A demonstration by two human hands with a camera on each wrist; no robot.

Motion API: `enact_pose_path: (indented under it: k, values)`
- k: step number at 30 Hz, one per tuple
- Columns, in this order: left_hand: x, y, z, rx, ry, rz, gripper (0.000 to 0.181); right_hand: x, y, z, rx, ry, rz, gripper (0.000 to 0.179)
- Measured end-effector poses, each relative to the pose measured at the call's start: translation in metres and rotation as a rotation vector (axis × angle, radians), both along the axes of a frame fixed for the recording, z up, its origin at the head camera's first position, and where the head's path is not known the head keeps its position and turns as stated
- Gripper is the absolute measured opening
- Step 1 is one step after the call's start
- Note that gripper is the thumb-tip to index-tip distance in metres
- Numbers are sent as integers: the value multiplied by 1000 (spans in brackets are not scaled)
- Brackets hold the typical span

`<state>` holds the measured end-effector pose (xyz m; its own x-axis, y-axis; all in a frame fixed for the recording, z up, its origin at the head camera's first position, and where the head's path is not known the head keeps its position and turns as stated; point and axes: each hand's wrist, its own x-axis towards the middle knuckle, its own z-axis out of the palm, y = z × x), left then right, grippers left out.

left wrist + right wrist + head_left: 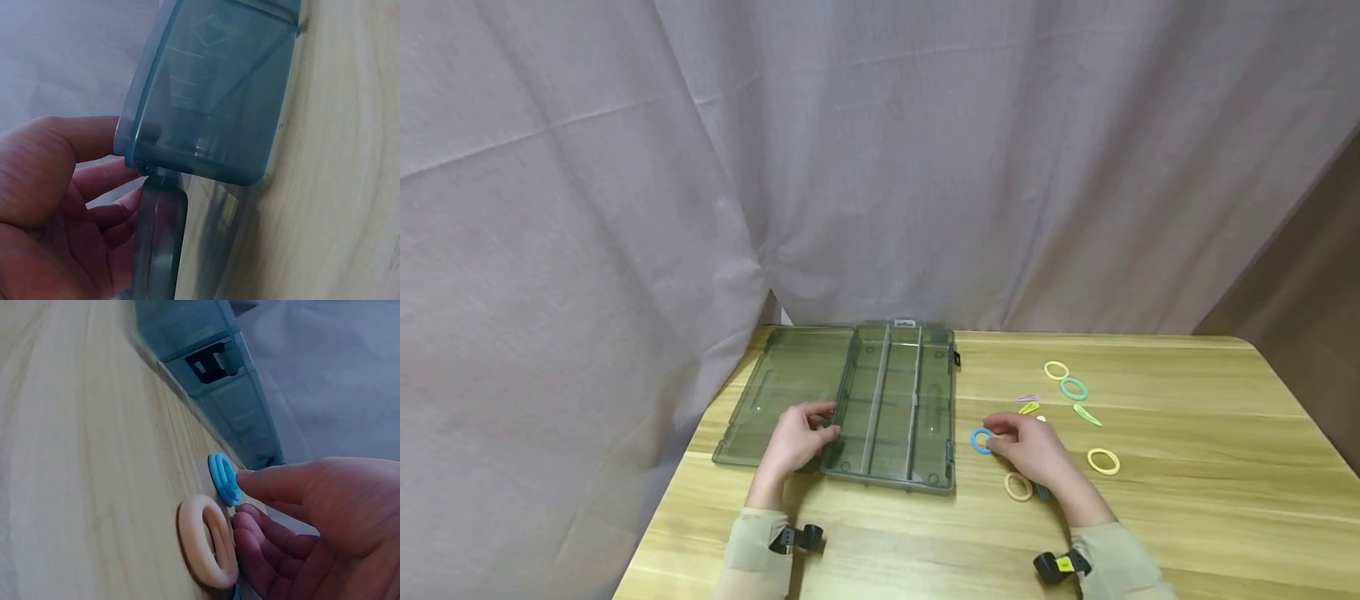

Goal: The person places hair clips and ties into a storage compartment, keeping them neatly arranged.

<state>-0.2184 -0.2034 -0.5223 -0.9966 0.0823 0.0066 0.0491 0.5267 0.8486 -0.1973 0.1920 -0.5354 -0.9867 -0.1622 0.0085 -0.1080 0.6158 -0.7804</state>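
Blue hair tie [974, 438] lies on the wooden surface [1210, 417], well in from its far edge and left and right edges, just beside the tray side of the open grey-green box [934, 442]. It looks like ribbed, doubled elastic, so I'd judge it very light, soft and springy, hard to break, with enough texture not to slip. The low profile is probably the awkward part: best nip both strands at the rim facing the right hand [1026, 446], clear of the peach hair tie [1018, 497] near it. That hand's bent fingertips touch that rim; whether they have closed in a pinch, I cannot tell. The left hand [796, 435] grips nothing firmly that shows, its fingers resting loosely bent at the box's hinge edge. Thin, probably stiff plastic there needs only light steadying.
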Motion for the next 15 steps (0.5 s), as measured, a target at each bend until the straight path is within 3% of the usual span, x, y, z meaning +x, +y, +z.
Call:
enact_pose_path:
  k: [6,15]
  values:
    - [0,-1,1,-2,-4,-14,44,-5,-2,-3,22,45,14,31]
    - [0,-2,1,-4,-1,-22,45,-6,-5,-1,64,34,14,28]
